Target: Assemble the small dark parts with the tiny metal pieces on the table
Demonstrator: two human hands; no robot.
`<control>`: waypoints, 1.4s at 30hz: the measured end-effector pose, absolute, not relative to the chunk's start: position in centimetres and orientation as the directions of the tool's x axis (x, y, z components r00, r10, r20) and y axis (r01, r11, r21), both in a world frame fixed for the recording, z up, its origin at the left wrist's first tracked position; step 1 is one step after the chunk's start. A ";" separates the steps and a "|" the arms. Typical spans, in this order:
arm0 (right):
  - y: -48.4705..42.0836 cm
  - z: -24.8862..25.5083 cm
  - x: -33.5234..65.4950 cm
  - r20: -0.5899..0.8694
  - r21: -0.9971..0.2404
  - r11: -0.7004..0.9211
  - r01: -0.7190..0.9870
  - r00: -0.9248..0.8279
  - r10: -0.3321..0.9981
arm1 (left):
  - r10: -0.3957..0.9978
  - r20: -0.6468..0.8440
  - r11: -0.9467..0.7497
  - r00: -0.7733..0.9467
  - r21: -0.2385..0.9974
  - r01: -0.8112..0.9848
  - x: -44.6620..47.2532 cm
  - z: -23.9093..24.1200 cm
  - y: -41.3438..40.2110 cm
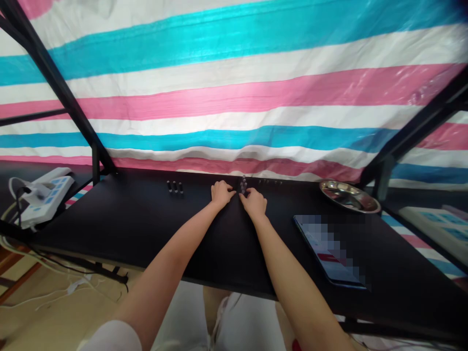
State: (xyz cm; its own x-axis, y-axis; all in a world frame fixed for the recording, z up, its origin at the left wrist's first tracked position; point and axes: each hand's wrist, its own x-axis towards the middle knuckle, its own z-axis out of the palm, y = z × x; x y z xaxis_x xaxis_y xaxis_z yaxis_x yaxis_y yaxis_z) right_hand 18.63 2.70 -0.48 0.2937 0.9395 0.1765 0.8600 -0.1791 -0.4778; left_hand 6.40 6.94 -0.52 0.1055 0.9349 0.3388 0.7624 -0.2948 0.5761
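Both of my hands rest low over the black tabletop near its back edge. My left hand has bent fingers, with thumb and index fingertip slightly apart and nothing visible between them. Just to its right, my right hand has its thumb and fingertips closed at a small upright cluster of grey, rounded pieces; the fingers partly hide its lower part. Left of my hands, three short dark cylinders with pale ends stand in a row. Several tiny pieces lie to the right along the back edge.
A phone lies on the black table at the right, its screen partly blurred. Behind it sits a shiny metal dish. White power strips with cables are at the far left. Striped sheeting hangs behind the table.
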 end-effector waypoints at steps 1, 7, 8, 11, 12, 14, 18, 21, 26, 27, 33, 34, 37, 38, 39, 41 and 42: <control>2.7 -0.5 18.6 0.178 -0.477 -0.179 0.860 0.294 0.939 | 0.935 0.337 -0.296 0.110 0.570 0.766 6.5 -0.5 7.0; 3.1 -0.6 18.6 0.171 -0.462 -0.189 0.866 0.297 0.940 | 0.963 0.252 -0.221 0.096 0.530 0.819 7.0 -0.4 7.1; 3.1 -0.6 18.6 0.165 -0.457 -0.193 0.868 0.297 0.941 | 0.967 0.235 -0.209 0.099 0.507 0.836 7.1 -0.3 7.0; 3.1 -0.5 18.6 0.151 -0.445 -0.204 0.872 0.298 0.943 | 0.972 0.209 -0.195 0.110 0.453 0.870 7.1 -0.1 6.7; 3.1 -0.5 18.6 0.151 -0.444 -0.204 0.872 0.298 0.943 | 0.971 0.209 -0.200 0.117 0.443 0.874 7.0 0.0 6.6; 3.0 -0.5 18.6 0.153 -0.445 -0.203 0.872 0.297 0.942 | 0.966 0.219 -0.222 0.137 0.430 0.875 6.6 0.0 6.2; 2.9 -0.5 18.6 0.162 -0.448 -0.197 0.872 0.296 0.941 | 0.945 0.264 -0.286 0.193 0.382 0.879 5.3 0.0 4.9; 2.9 -0.7 18.5 0.175 -0.448 -0.189 0.874 0.293 0.940 | 0.917 0.306 -0.349 0.256 0.304 0.886 4.0 -0.1 3.6; 2.9 -1.0 18.6 0.180 -0.446 -0.189 0.875 0.294 0.939 | 0.871 0.348 -0.421 0.346 0.168 0.891 1.4 -0.1 1.0; 2.9 -1.0 18.6 0.180 -0.446 -0.189 0.875 0.294 0.939 | 0.866 0.351 -0.428 0.356 0.150 0.891 0.8 -0.1 0.5; 2.4 -0.9 18.4 0.181 -0.446 -0.193 0.874 0.299 0.937 | 0.850 0.431 -0.407 0.303 0.171 0.897 -1.4 0.7 -1.7; 2.2 -0.9 18.4 0.181 -0.445 -0.194 0.874 0.300 0.937 | 0.852 0.449 -0.387 0.267 0.198 0.901 -1.6 0.9 -1.9; 1.5 -0.8 18.3 0.179 -0.444 -0.191 0.876 0.295 0.939 | 0.868 0.476 -0.306 0.142 0.287 0.908 -2.1 1.4 -2.2; 1.2 -0.7 18.2 0.176 -0.444 -0.190 0.876 0.293 0.940 | 0.873 0.477 -0.276 0.101 0.315 0.908 -2.4 1.7 -2.3; 0.9 -0.6 18.1 0.172 -0.445 -0.189 0.875 0.291 0.941 | 0.880 0.472 -0.243 0.056 0.344 0.907 -2.7 1.9 -2.4; 0.2 -0.4 17.8 0.154 -0.450 -0.187 0.873 0.283 0.947 | 0.896 0.442 -0.151 -0.053 0.413 0.898 -3.5 2.4 -2.6; -0.1 -0.3 17.7 0.142 -0.455 -0.186 0.871 0.277 0.950 | 0.901 0.417 -0.091 -0.118 0.450 0.889 -3.9 2.6 -2.7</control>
State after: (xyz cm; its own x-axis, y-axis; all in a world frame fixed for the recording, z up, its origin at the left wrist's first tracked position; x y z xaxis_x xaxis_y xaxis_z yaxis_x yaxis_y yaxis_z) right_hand 17.68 -0.14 -0.29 0.2765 0.9505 0.1418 0.8711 -0.1856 -0.4548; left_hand -3.90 -2.68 2.65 -0.1184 0.9014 0.4166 0.8885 -0.0911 0.4497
